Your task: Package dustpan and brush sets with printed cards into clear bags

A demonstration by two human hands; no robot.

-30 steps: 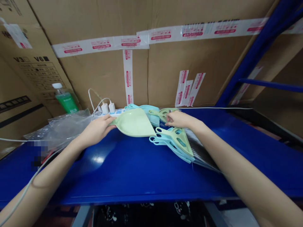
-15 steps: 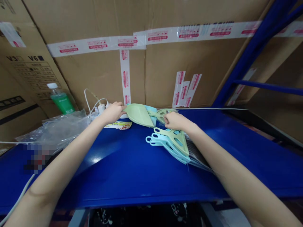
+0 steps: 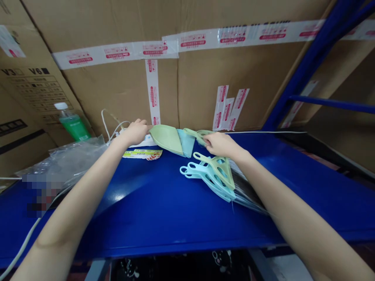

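Observation:
My left hand (image 3: 137,132), at the back of the blue table, is closed on the narrow end of a light green dustpan (image 3: 166,138). Light blue dustpans (image 3: 187,143) lie partly under it. To their right, my right hand (image 3: 224,145) grips a light green hand brush (image 3: 195,133), its looped handle pointing left and its bristles out of sight. Just below that hand rests a pile of brushes: a green brush (image 3: 218,168) on top of light blue brushes (image 3: 205,177), dark bristles toward my right forearm.
A white power strip (image 3: 143,141) with cords and a yellow-and-white packet (image 3: 143,154) lie beside my left hand. Clear plastic bags (image 3: 79,160) and a green-labelled bottle (image 3: 73,123) stand at left. Cardboard boxes (image 3: 117,89) wall the back; a blue metal frame (image 3: 295,78) rises at right.
My left hand has drawn the green dustpan leftward, baring more of the light blue ones. The brush in my right hand has shifted slightly left and up, away from the pile.

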